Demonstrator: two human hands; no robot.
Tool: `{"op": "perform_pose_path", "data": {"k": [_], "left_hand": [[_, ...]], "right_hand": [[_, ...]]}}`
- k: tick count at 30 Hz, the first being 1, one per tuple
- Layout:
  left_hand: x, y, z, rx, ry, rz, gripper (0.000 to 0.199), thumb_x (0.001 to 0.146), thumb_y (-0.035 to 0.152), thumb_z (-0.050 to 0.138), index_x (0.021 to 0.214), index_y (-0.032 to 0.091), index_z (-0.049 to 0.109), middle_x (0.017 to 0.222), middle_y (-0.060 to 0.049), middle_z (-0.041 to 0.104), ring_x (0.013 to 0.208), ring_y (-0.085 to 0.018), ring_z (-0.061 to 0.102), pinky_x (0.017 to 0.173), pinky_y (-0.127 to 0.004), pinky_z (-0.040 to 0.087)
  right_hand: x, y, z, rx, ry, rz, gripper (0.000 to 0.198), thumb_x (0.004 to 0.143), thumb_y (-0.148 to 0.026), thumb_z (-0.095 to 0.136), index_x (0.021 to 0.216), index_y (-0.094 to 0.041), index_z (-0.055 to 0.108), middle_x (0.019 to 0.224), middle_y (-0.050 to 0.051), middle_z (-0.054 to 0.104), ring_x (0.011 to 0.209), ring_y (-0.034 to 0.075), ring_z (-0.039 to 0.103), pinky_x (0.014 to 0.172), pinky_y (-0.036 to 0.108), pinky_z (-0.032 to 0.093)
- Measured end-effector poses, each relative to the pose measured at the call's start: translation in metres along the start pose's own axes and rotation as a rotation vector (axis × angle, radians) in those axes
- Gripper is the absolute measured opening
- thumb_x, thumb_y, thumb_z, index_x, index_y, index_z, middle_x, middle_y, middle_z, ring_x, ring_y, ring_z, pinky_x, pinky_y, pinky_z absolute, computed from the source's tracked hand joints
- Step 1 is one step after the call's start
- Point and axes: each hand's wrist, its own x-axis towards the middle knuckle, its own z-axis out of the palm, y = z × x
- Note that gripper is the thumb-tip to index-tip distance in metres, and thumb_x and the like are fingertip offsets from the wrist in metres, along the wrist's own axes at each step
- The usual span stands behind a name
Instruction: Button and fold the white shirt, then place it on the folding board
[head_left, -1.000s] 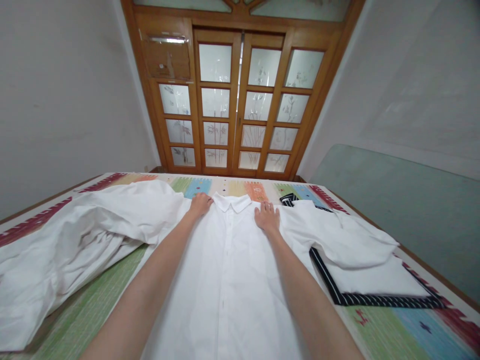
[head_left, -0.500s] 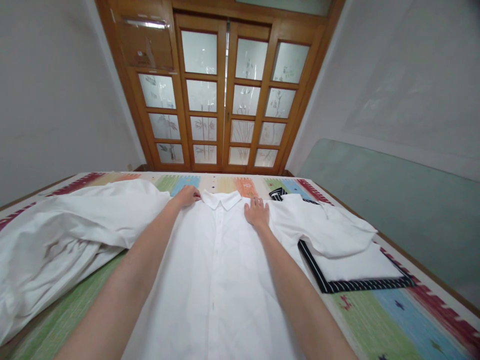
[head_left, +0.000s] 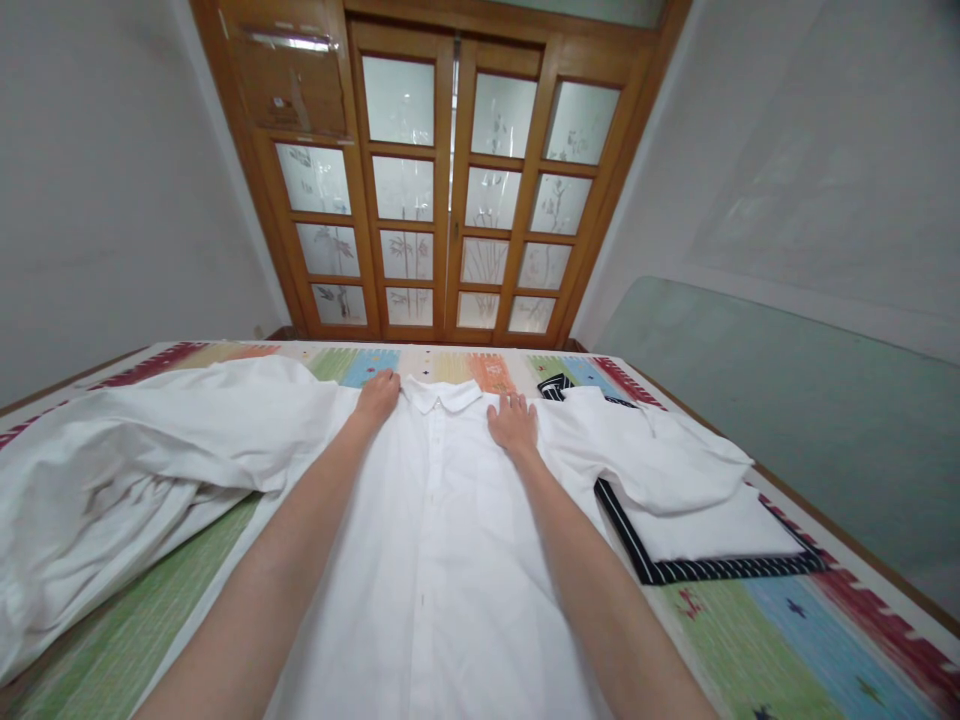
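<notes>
A white collared shirt (head_left: 427, 520) lies front side up, its button strip running down the middle toward me. Just left of the collar (head_left: 442, 397), my left hand (head_left: 379, 396) is closed on the shoulder edge, with its fingertips partly hidden. On the other side of the collar my right hand (head_left: 514, 420) lies flat on the shoulder, fingers apart. The right sleeve (head_left: 652, 450) stretches out over a folded white and black-striped cloth (head_left: 720, 535).
A crumpled white cloth (head_left: 112, 480) is heaped on the left. Everything rests on a bed with a colourful patterned cover (head_left: 742, 640). A pale green board (head_left: 780, 400) stands along the right side. Wooden doors with glass panes (head_left: 450, 200) are beyond the far edge.
My left hand has shifted slightly and turned at the shoulder, and the shirt's left side has spread outward to the left. My right hand has stayed nearly still.
</notes>
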Motion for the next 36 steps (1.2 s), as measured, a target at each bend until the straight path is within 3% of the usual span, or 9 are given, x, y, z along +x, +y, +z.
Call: {"op": "perform_pose_path", "data": {"k": [3, 6, 9, 13, 17, 23, 31, 36], "left_hand": [[-0.009, 0.001, -0.001, -0.118, 0.06, -0.096, 0.022, 0.095, 0.019, 0.045, 0.108, 0.015, 0.062, 0.112, -0.016, 0.064, 0.111, -0.027, 0.06, 0.091, -0.034, 0.048], [-0.019, -0.001, -0.003, -0.204, 0.055, -0.082, 0.022, 0.096, 0.026, 0.045, 0.102, 0.018, 0.065, 0.108, -0.013, 0.067, 0.108, -0.025, 0.061, 0.091, -0.034, 0.048], [-0.028, -0.002, -0.002, -0.245, 0.023, 0.042, 0.029, 0.096, 0.027, 0.042, 0.102, 0.018, 0.069, 0.11, -0.01, 0.07, 0.11, -0.023, 0.06, 0.099, -0.033, 0.045], [-0.038, -0.002, 0.001, -0.226, -0.031, 0.117, 0.039, 0.097, 0.029, 0.038, 0.124, 0.017, 0.064, 0.132, -0.009, 0.063, 0.125, -0.021, 0.055, 0.111, -0.033, 0.036], [-0.046, 0.0, 0.0, -0.145, -0.139, 0.094, 0.05, 0.099, 0.03, 0.031, 0.145, 0.016, 0.044, 0.152, -0.009, 0.044, 0.141, -0.022, 0.038, 0.117, -0.037, 0.027], [-0.046, 0.003, -0.005, -0.107, -0.288, 0.018, 0.056, 0.1, 0.037, 0.022, 0.153, 0.022, 0.028, 0.16, -0.005, 0.027, 0.148, -0.022, 0.022, 0.119, -0.045, 0.019], [-0.046, 0.005, -0.002, -0.14, -0.292, -0.043, 0.059, 0.099, 0.046, 0.019, 0.154, 0.024, 0.026, 0.161, -0.006, 0.023, 0.15, -0.025, 0.016, 0.119, -0.051, 0.016], [-0.062, 0.006, -0.005, -0.131, -0.298, -0.109, 0.065, 0.099, 0.049, 0.017, 0.154, 0.017, 0.025, 0.161, -0.01, 0.022, 0.15, -0.026, 0.014, 0.119, -0.051, 0.014]], "right_hand": [[-0.003, 0.0, -0.006, 0.01, 0.034, -0.189, 0.047, 0.098, -0.027, 0.028, 0.138, -0.019, 0.053, 0.15, 0.009, 0.044, 0.139, 0.022, 0.033, 0.112, 0.035, 0.028], [-0.004, 0.0, -0.01, -0.011, -0.01, -0.276, 0.046, 0.098, -0.023, 0.029, 0.136, -0.027, 0.056, 0.147, 0.005, 0.049, 0.136, 0.021, 0.037, 0.109, 0.035, 0.033], [-0.003, -0.001, -0.01, -0.046, -0.059, -0.258, 0.049, 0.098, -0.026, 0.029, 0.144, -0.03, 0.046, 0.153, 0.002, 0.042, 0.139, 0.022, 0.033, 0.112, 0.04, 0.029], [0.0, -0.002, -0.009, -0.066, -0.084, -0.233, 0.053, 0.099, -0.029, 0.024, 0.149, -0.027, 0.038, 0.158, 0.003, 0.034, 0.141, 0.023, 0.031, 0.114, 0.047, 0.023], [0.004, -0.006, -0.007, -0.048, -0.127, -0.196, 0.054, 0.099, -0.032, 0.02, 0.15, -0.028, 0.037, 0.159, 0.003, 0.031, 0.143, 0.023, 0.027, 0.114, 0.052, 0.021], [0.009, -0.015, 0.0, -0.05, -0.182, -0.1, 0.059, 0.1, -0.044, 0.014, 0.155, -0.028, 0.024, 0.162, 0.003, 0.022, 0.147, 0.025, 0.016, 0.115, 0.058, 0.011], [0.012, -0.012, 0.0, -0.09, -0.24, -0.116, 0.075, 0.094, -0.066, 0.017, 0.157, -0.025, 0.018, 0.165, 0.005, 0.008, 0.15, 0.029, 0.004, 0.117, 0.055, 0.004], [0.011, -0.01, -0.001, -0.094, -0.234, -0.13, 0.081, 0.095, -0.066, 0.015, 0.158, -0.015, 0.011, 0.165, 0.009, 0.005, 0.15, 0.027, 0.002, 0.118, 0.051, 0.004]]}}
